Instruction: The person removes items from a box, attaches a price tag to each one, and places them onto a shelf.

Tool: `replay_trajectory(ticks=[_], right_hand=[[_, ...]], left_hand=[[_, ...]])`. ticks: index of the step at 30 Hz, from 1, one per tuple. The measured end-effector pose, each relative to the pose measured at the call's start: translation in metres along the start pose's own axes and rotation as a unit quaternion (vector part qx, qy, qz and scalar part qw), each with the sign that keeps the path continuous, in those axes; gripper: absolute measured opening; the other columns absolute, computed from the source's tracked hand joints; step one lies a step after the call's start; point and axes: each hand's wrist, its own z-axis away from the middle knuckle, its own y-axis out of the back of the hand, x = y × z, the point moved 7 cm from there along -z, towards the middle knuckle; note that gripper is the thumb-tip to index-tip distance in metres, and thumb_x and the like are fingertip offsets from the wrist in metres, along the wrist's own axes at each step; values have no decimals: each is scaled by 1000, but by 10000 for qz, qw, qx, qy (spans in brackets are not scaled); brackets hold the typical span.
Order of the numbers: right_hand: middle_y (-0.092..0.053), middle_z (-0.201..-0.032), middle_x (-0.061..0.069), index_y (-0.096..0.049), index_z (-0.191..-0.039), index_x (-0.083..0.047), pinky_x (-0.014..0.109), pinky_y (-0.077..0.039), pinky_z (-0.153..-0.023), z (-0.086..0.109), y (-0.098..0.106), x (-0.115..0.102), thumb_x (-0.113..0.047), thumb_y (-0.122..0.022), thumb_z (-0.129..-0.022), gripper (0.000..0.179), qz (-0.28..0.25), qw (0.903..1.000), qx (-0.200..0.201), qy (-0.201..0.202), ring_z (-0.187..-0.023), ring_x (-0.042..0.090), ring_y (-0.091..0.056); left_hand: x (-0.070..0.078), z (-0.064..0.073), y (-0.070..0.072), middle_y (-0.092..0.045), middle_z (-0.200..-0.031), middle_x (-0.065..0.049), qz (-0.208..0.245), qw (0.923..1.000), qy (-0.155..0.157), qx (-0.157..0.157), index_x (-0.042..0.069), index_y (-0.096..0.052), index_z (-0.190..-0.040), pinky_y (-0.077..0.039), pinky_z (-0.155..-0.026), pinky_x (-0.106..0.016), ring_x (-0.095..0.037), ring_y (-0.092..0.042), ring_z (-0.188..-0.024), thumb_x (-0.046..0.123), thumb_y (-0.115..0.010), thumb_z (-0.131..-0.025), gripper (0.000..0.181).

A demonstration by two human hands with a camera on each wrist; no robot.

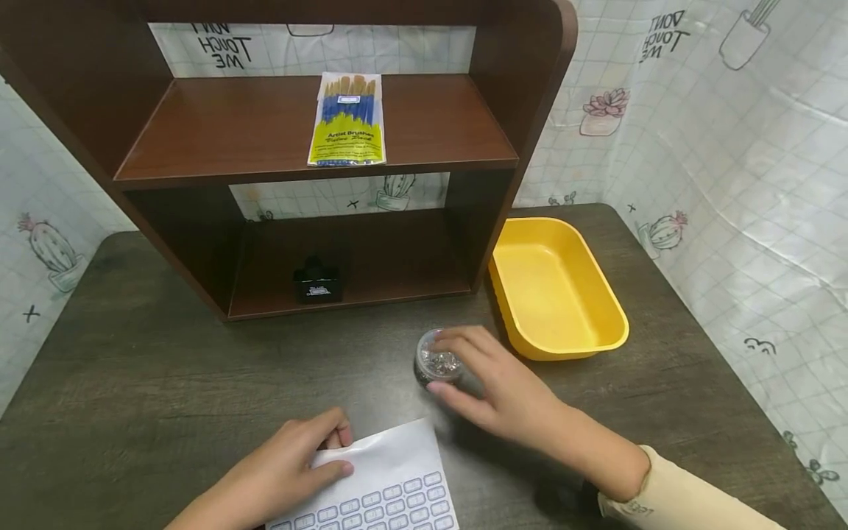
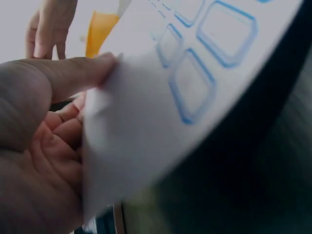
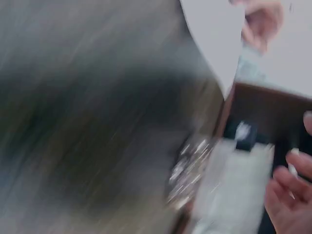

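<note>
My left hand (image 1: 281, 467) pinches the upper left edge of a white sheet of blue-framed labels (image 1: 391, 460). In the left wrist view, the thumb (image 2: 80, 73) lies on the printed face of the sheet (image 2: 131, 126) and the other fingers are curled behind it. My right hand (image 1: 506, 390) hovers at a small round jar (image 1: 437, 361) with a clear top and silvery bits inside. Its thumb and fingers are spread over the jar's right side. The right wrist view is blurred; there the hand (image 3: 292, 190) appears apart from the silvery contents.
A dark brown two-level shelf (image 1: 265, 173) stands at the back. It holds a pack of artist brushes (image 1: 347, 121) on top and a small black labelled item (image 1: 318, 283) below. Right of it sits a yellow tray (image 1: 599, 331) on the dark wooden table (image 1: 132, 368).
</note>
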Motion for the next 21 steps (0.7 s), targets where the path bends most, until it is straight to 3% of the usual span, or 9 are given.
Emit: replay_trajectory(ticks=[2,4,8,12,14,16,19,20,21], right_hand=[[-61,-138,-3,-61,-136,-16,34,-53,-109,4,-5,-20,-41,-70,-100,45,-23,9979,-420,485,-131,12,-56],[-62,-138,-6,-59,-139,-16,33,-54,-108,8,-13,-35,-45,-63,-104,45,-33,9931,-947,697,-129,9,-58],[-71,-125,-9,-63,-134,-17,28,-57,-99,15,-23,-46,-34,-59,-108,32,-250,9848,-1628,544,-113,3,-65],[-74,-105,-12,-70,-116,-19,19,-56,-84,18,-19,-36,-22,-60,-107,13,-848,9816,-1699,192,-91,-4,-62],[-73,-99,-13,-71,-110,-20,17,-55,-79,20,-14,-25,-19,-61,-107,11,-1270,9783,-1634,-73,-85,-4,-60],[-74,-96,-12,-72,-107,-20,19,-55,-77,22,-7,-12,-19,-62,-106,10,-1591,9752,-1501,-333,-84,-3,-60],[-76,-96,-10,-74,-107,-20,23,-58,-77,26,1,6,-19,-64,-105,10,-1912,9711,-1263,-674,-85,-1,-63],[-76,-96,-10,-74,-106,-20,24,-59,-77,27,2,11,-18,-64,-105,10,-1955,9705,-1194,-759,-86,0,-64],[-76,-96,-10,-74,-105,-20,25,-59,-77,28,4,16,-18,-65,-104,9,-1951,9709,-1117,-822,-86,0,-64]], left_hand=[[15,-7,-3,-53,-78,17,210,9992,-327,-48,24,-58,-102,-44,-64,-18,7,-48,-71,29,-77,-95,21],[29,-13,-5,-55,-78,18,371,9974,-617,-37,24,-58,-103,-46,-66,-18,7,-50,-71,29,-77,-95,21],[48,-22,-7,-63,-79,17,685,9933,-927,36,22,-60,-107,-50,-72,-19,7,-56,-74,28,-77,-95,22],[48,-25,-5,-69,-80,13,1017,9929,-619,61,19,-64,-110,-54,-70,-21,5,-63,-72,31,-78,-94,25],[42,-26,-5,-74,-84,6,1535,9876,-311,-91,14,-67,-111,-57,-67,-22,1,-68,-71,30,-79,-94,27],[36,-27,-6,-78,-90,-6,2327,9719,-30,-364,5,-68,-112,-60,-68,-24,-6,-74,-76,24,-79,-94,29],[29,-26,-11,-78,-106,-23,3522,9319,279,-824,-8,-65,-120,-63,-74,-26,-17,-79,-87,12,-77,-94,35],[27,-26,-13,-78,-110,-26,3766,9206,351,-971,-11,-64,-122,-63,-75,-26,-18,-80,-90,10,-76,-94,37],[26,-26,-15,-77,-112,-28,3886,9143,375,-1075,-13,-63,-124,-62,-75,-25,-17,-79,-92,9,-75,-95,38]])
